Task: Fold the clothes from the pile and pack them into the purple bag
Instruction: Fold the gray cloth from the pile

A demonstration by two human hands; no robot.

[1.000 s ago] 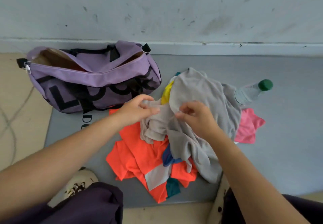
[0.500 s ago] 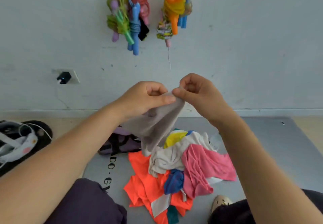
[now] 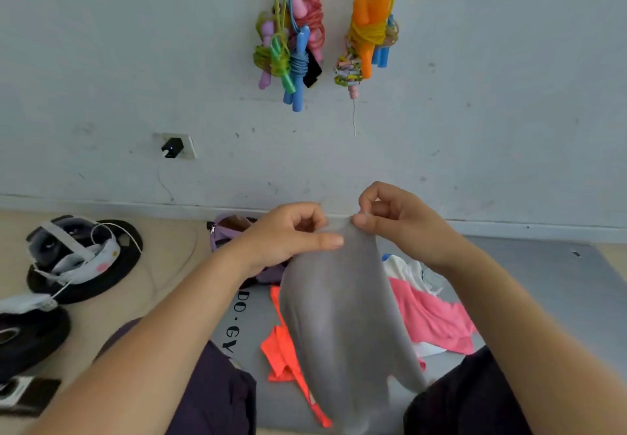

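A grey garment (image 3: 339,316) hangs in the air in front of me, lifted off the pile. My left hand (image 3: 285,237) pinches its top edge and my right hand (image 3: 397,217) pinches the same edge just to the right, the two hands almost touching. Behind and below the garment lies the pile: an orange piece (image 3: 281,349), a pink piece (image 3: 431,319) and a white piece (image 3: 407,268). The purple bag (image 3: 224,231) stands at the back left of the mat, unzipped, mostly hidden by my left hand.
The clothes lie on a grey mat (image 3: 529,282) against a white wall. Black weight plates (image 3: 84,278) with a headset on top sit on the floor to the left. Skipping ropes (image 3: 295,44) hang on the wall. My knees (image 3: 210,397) frame the mat's near edge.
Both hands have lifted the grey garment from the pile up to chest height and it now hangs longer. My view has tilted up toward the wall.
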